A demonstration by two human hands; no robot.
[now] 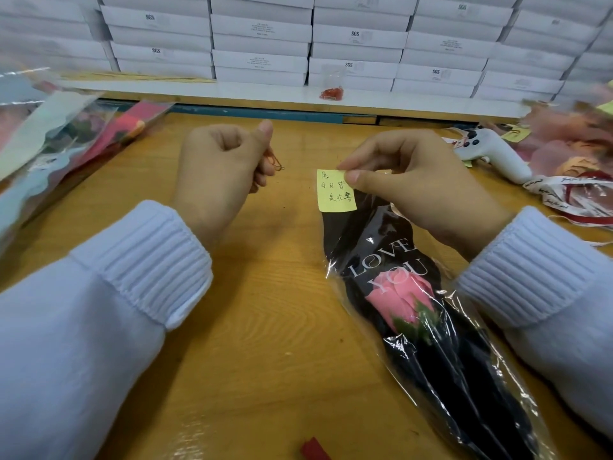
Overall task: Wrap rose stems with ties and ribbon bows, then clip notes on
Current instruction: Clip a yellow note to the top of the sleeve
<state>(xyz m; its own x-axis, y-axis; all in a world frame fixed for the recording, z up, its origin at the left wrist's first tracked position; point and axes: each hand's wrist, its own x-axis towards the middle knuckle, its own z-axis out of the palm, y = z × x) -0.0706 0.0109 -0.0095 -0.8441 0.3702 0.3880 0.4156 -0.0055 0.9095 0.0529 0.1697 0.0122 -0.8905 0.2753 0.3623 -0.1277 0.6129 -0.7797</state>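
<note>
A pink rose [403, 302] lies in a black and clear sleeve [441, 353] printed "LOVE YOU" on the wooden table [265, 327], its open top pointing away from me. My right hand [411, 187] pinches a yellow handwritten note [333, 194] against the sleeve's top edge with thumb and forefinger. To the left of the note, my left hand [222, 164] is curled, holding small red paper clips [273, 159] in its fingers.
Several wrapped roses [66, 151] lie at the left. At the right are a white glue gun [491, 152], printed ribbon [570, 194] and loose petals. A bag of red clips [331, 91] sits on the ledge before stacked white boxes [262, 41]. A red scrap [313, 448] lies near me.
</note>
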